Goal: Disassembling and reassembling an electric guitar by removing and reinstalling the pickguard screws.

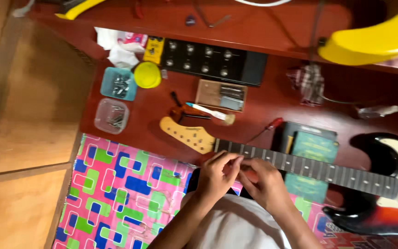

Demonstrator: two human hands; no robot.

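An electric guitar lies across the red-brown table, its dark fretboard neck (328,173) running from a sunburst body with a white pickguard (388,203) at the right to a pale wooden headstock (185,133) at the left. My left hand (217,173) and my right hand (263,182) meet over the neck close to the headstock. Their fingertips are pinched together at the neck's near edge. Whatever sits between the fingers is too small to make out.
Behind the neck lie a toothbrush (208,111), a small wooden box (221,94), a black unit with knobs (208,60), a red-handled screwdriver (269,125), a teal tub (118,83) and a clear tub (111,115) of small parts. A yellow guitar body (374,41) lies far right, a patterned mat (125,189) near left.
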